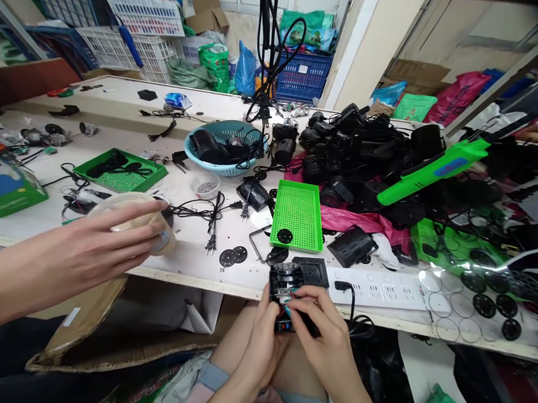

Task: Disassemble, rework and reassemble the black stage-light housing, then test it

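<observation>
Both hands, left hand [261,335] and right hand [321,330], grip a small boxy black plastic device [287,284] with red wires, just below the table's [200,261] near edge, beside a perforated green tray [296,215].

Small black device [285,284], open, wires showing, below table edge.

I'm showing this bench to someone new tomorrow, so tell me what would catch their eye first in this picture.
First, the bright green power tool lying on the heap of black devices at the right. Near the table's front edge, the person's left hand and right hand both grip a small black device with coloured wires. From the left, another person's hand reaches over a round plastic container.
</observation>
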The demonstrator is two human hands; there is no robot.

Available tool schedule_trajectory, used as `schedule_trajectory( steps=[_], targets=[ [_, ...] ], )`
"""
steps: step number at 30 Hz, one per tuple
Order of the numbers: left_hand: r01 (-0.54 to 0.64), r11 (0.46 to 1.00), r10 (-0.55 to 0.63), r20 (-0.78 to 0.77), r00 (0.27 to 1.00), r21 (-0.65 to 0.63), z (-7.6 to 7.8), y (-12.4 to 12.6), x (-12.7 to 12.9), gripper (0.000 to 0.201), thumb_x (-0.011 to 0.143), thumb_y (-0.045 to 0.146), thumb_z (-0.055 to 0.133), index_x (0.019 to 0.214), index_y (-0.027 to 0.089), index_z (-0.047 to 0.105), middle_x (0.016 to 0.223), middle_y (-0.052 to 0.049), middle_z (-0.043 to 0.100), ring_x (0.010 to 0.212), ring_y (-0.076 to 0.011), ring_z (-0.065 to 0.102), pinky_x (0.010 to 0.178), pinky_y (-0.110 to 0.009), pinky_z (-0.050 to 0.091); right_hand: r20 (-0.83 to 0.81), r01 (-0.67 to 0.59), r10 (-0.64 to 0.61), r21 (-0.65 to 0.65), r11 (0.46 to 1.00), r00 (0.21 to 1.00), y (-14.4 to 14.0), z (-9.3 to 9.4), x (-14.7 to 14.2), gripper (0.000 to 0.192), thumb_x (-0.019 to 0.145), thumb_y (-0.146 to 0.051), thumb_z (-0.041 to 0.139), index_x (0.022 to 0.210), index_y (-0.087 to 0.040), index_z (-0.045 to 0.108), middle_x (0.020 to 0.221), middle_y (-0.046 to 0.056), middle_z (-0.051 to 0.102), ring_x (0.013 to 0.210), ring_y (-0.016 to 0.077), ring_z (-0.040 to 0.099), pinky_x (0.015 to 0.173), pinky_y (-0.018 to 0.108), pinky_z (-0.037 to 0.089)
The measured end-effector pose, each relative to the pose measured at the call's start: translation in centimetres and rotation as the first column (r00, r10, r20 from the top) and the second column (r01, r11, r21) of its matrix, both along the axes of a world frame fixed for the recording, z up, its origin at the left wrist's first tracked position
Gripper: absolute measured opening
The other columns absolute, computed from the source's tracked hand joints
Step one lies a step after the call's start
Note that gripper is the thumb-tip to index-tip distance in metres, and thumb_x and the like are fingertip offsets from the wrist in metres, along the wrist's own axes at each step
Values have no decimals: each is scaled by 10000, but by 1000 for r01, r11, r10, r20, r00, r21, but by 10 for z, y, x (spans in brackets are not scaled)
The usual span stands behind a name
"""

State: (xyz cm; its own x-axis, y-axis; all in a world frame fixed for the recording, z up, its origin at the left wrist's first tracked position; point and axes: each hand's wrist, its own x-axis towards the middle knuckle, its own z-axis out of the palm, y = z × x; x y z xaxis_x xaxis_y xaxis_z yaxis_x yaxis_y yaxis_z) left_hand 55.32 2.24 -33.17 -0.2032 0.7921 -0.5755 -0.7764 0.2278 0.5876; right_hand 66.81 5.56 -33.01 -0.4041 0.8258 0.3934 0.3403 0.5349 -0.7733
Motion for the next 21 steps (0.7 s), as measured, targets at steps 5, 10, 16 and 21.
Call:
schedule_trajectory(
  steps=[5, 10, 16, 21],
  targets=[
    [18, 999, -19, -33, 999, -31, -5, 0, 3, 722, 697, 238, 674, 1401, 230, 519, 1406, -73, 604, 1167, -269, 583, 847, -291, 488, -43, 120, -121, -38, 992, 992, 0, -4, -2, 137, 941, -111, 574, 903, -217, 652, 986, 43, 599, 913, 156, 636, 792, 250, 521],
    [34, 999, -31, -105, 994, 29, -9, 0, 2, 773, 689, 246, 640, 1444, 208, 478, 1463, -65, 556, 1351, -289, 470, 1099, -351, 390, -115, 153, -178, -194, 969, 977, 2, -10, -3, 124, 915, -139, 600, 843, -232, 641, 961, 25, 618, 863, 156, 628, 698, 236, 506],
    [81, 996, -72, -185, 980, 41, -18, -4, 1, 758, 757, 259, 603, 1495, 248, 432, 1546, -29, 462, 1416, -295, 407, 1167, -387, 340, -142, 126, -167, -256, 958, 976, 2, -10, 0, 122, 914, -160, 603, 833, -240, 645, 967, 26, 622, 864, 163, 629, 697, 242, 499],
    [94, 994, -69, -338, 939, 57, -36, -10, 1, 706, 839, 281, 590, 1520, 237, 406, 1576, -37, 418, 1475, -294, 316, 1218, -391, 252, -166, 141, -188, -260, 955, 968, 2, -8, -1, 122, 909, -159, 603, 830, -241, 645, 947, 24, 616, 845, 164, 625, 665, 240, 489]
  ],
)
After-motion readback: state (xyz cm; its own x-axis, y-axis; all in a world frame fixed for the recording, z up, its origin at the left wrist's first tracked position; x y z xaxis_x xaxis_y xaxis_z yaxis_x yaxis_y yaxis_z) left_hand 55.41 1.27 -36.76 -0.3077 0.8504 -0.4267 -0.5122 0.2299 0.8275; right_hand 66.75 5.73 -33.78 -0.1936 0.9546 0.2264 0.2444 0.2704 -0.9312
